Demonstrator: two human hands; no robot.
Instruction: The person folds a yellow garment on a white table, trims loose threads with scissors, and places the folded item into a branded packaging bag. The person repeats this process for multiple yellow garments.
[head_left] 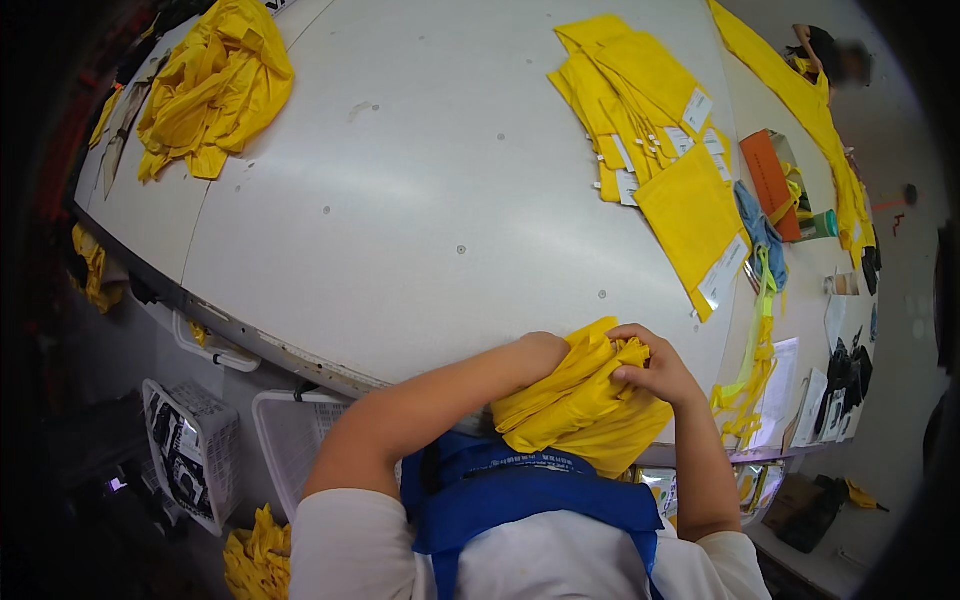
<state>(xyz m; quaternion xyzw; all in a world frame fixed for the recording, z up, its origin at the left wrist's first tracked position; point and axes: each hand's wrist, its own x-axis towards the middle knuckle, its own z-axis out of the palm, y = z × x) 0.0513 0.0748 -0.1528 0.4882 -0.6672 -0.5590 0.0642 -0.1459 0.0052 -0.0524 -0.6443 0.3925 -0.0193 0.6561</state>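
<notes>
A bunched yellow cloth (575,400), thin and slightly shiny, lies gathered at the table's near edge against my blue apron (540,500). Its lower part hangs toward my lap. My right hand (665,372) is closed on a crumpled fold at the cloth's upper right, thumb and fingers pinching it. At the cloth's upper left, my left hand (543,352) is bent inward, its fingers hidden in or behind the folds. Whether the cloth is a garment or a bag cannot be made out.
Flat folded yellow pieces (690,215) with white labels lie in an overlapping pile at the right. A crumpled yellow heap (225,85) sits far left. Beyond the pile stands an orange box (770,180). White baskets (195,455) stand below the table's left edge. Another person (825,55) is far right.
</notes>
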